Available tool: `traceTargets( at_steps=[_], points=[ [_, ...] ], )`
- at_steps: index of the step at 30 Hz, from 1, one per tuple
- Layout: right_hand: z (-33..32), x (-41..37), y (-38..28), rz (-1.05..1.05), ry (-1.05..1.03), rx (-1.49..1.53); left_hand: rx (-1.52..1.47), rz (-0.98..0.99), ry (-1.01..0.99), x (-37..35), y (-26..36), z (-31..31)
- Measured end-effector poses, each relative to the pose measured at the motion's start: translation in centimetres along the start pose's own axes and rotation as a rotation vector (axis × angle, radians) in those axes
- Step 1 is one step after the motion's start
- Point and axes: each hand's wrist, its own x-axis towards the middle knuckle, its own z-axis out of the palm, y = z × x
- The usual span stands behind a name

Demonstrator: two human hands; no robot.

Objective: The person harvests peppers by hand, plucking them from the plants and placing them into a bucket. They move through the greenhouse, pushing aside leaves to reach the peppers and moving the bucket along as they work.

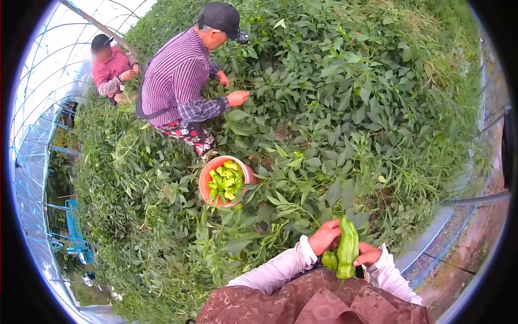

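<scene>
A long, light green pepper (348,248) stands upright in front of my body, between my two hands. My left hand (324,237) is closed, its fingers at the upper side of this pepper. Below that hand a shorter green pepper (329,260) rests against the long one. From the other side, my right hand (368,254) has its thumb and fingers closed at the long pepper's lower part. A small dark item (360,271) shows just under my right hand, too hidden to name. My brown patterned apron (302,297) lies behind the peppers.
An orange-red bucket (250,175) holding many green peppers stands among dense pepper plants (345,108). A co-worker in a striped shirt (175,75) bends over the plants beyond it; another person (110,67) is farther back. Plastic greenhouse sheeting (35,162) runs along the left.
</scene>
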Motion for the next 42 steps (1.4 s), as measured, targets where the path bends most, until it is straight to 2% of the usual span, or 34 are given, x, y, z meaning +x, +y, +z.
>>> traceTargets(
  at_steps=[2,3,4,6,10,12,14,16,18,20,21,24,25,26,28,30,32,34,36,38,40,42],
  points=[
    [1.3,-1.4,0.6,-0.039,-0.061,0.101,-0.176,0.078,-0.092,-0.5,-1.6,0.6],
    [2.3,-1.6,1.1,-0.134,-0.083,0.172,-0.245,0.019,-0.072,-0.8,-1.9,0.3],
    [2.7,-2.2,2.1,-0.162,-0.005,0.252,-0.31,-0.074,-0.068,-0.7,-2.4,0.1],
    [4.3,-2.6,2.8,-0.226,0.042,0.302,-0.309,-0.026,-0.029,-1.4,-2.0,1.2],
    [5.3,-1.9,4.3,-0.394,0.037,0.383,-0.328,-0.228,0.005,-0.4,-0.7,1.9],
    [5.6,-0.9,4.9,-0.486,0.098,0.439,-0.217,-0.208,0.118,0.5,-0.5,1.7],
    [5.8,-0.1,4.9,-0.518,0.124,0.445,-0.044,-0.1,0.323,1.1,0.0,1.8],
    [6.3,0.8,5.6,-0.553,0.168,0.45,0.135,0.041,0.346,2.1,0.6,0.2],
    [6.6,1.4,5.3,-0.524,0.218,0.425,0.154,0.041,0.356,2.4,1.3,1.4],
    [7.5,1.2,4.7,-0.59,0.212,0.462,0.631,0.304,0.312,3.1,1.4,0.5],
    [7.6,1.4,4.9,-0.592,0.221,0.456,0.727,0.421,0.346,3.9,1.4,-0.2],
    [7.7,2.2,5.6,-0.651,0.259,0.476,0.841,0.407,0.404,5.2,2.8,-2.1],
    [7.8,2.4,5.7,-0.699,0.289,0.503,1.101,0.597,0.417,5.4,3.4,-2.5],
    [8.6,1.4,4.9,-0.738,0.203,0.512,1.109,0.601,0.41,5.2,4.5,-3.5],
    [9.9,0.4,4.5,-0.847,0.224,0.477,1.366,0.652,0.596,5.1,7.0,-7.0],
    [10.6,-0.4,4.9,-0.918,0.254,0.544,1.473,0.622,0.56,4.4,8.9,-10.0],
    [10.8,-0.9,5.3,-1.004,0.4,0.604,1.583,0.806,0.543,5.0,9.4,-15.4],
    [10.4,-1.2,6.5,-1.136,0.425,0.683,1.282,0.611,0.537,5.2,10.0,-20.5],
    [10.6,-1.5,7.7,-1.226,0.438,0.897,0.516,0.109,0.661,1.6,11.8,-16.2],
    [10.7,-1.6,9.5,-1.322,0.541,1.074,0.383,0.046,0.65,0.1,12.6,-14.9],
    [11.2,-2.4,9.2,-1.404,0.575,1.09,0.317,0.125,0.556,0.1,12.4,-14.2],
    [10.8,-2.7,10.6,-1.436,0.568,1.097,0.419,0.105,0.552,-1.1,13.0,-13.9]
  ],
)
